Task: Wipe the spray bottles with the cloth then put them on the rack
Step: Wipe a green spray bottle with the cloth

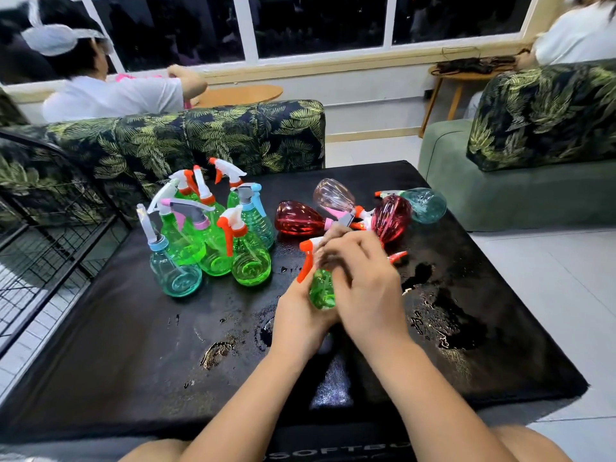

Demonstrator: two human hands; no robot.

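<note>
My left hand (296, 315) grips a green spray bottle (320, 290) with an orange trigger from below, above the black table (133, 345). My right hand (363, 281) presses a brownish cloth (328, 251) against the bottle's neck and covers most of its body. Several green and blue spray bottles (213, 235) stand upright in a cluster to the left. Red, pink and teal bottles (360, 208) lie on their sides behind my hands. A black wire rack (56, 225) stands at the table's left edge.
Water puddles (443, 315) spread over the table's right half, and smaller drops lie in the middle. Leaf-patterned sofas stand behind and to the right. Two people sit beyond them, near small wooden tables by the window.
</note>
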